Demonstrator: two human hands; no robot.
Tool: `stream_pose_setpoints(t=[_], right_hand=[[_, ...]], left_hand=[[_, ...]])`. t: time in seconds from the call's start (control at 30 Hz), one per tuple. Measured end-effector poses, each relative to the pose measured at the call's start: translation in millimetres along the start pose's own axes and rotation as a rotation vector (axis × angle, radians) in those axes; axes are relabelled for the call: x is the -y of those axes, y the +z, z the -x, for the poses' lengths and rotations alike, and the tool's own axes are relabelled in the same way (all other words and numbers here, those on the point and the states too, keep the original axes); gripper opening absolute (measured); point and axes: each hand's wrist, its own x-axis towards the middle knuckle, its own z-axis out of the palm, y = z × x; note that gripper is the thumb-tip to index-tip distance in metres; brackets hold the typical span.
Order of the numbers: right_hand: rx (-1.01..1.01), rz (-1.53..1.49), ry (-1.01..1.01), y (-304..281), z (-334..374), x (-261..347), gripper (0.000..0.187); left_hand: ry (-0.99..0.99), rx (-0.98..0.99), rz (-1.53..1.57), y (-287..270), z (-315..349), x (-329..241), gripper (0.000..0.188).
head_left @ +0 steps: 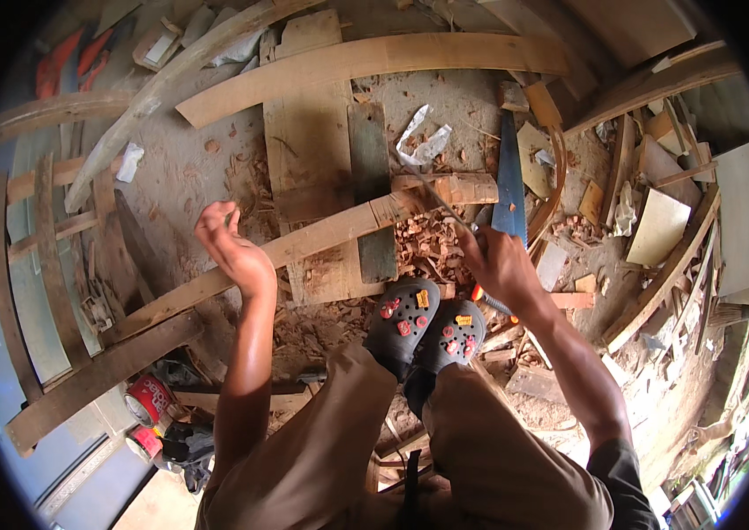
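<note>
Two bare hands in frame. Our right hand [505, 269] is clamped on a thin, straight, dark metal-looking tool [433, 193]; grip end hidden in the fist. It slants across a long, slightly bowed brown wooden beam [330, 234]; we can't tell if it touches. Beam runs diagonally over a flat pale rough board [304, 150] and a narrow dark weathered plank [368, 141]. Our left hand [237, 252] is over the beam, fingers curled together; can't tell if they pinch anything. Curly reddish wood shavings [427, 247] heap beside two grey perforated rubbery clogs [403, 322]. Tapered flat blue blade [508, 181]: lower part hidden behind our right hand. Left-rim wooden frames blur out.
</note>
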Motion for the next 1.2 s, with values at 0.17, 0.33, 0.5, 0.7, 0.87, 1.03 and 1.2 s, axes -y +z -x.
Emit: stream_pose_setpoints(t=[0.17, 0.33, 0.5, 0.7, 0.87, 1.03, 1.2], right_hand=[[0.055, -0.605, 0.272, 1.0, 17.5, 2.8, 0.051], [-0.055, -0.903, 0.361, 29.4, 40.8, -17.8, 0.048], [-0.210, -0.841, 0.327, 36.0, 53.9, -12.6, 0.032], [-0.169, -0.975, 0.341, 43.4, 65.9, -9.7, 0.040], [-0.006, -1.039, 0.221, 48.1, 57.2, -18.6, 0.055], [0.138, -1.088, 0.218, 47.2, 49.0, -19.0, 0.063], [0.296, -1.194, 0.225, 49.7, 40.6, -14.0, 0.066]], left_hand=[[0.422, 0.572, -0.499, 14.1, 13.5, -3.8, 0.009], [0.451, 0.953, -0.758, 35.8, 14.6, -9.4, 0.026], [0.424, 1.101, -0.577, 86.5, 37.3, -9.3, 0.040], [0.393, 1.167, -0.497, 101.1, 52.4, -0.9, 0.044], [0.352, 1.186, -0.428, 106.4, 48.1, 0.7, 0.040], [0.370, 1.146, -0.498, 107.0, 46.4, -9.0, 0.043], [0.056, 1.019, -0.224, 99.1, 37.3, -0.4, 0.037]])
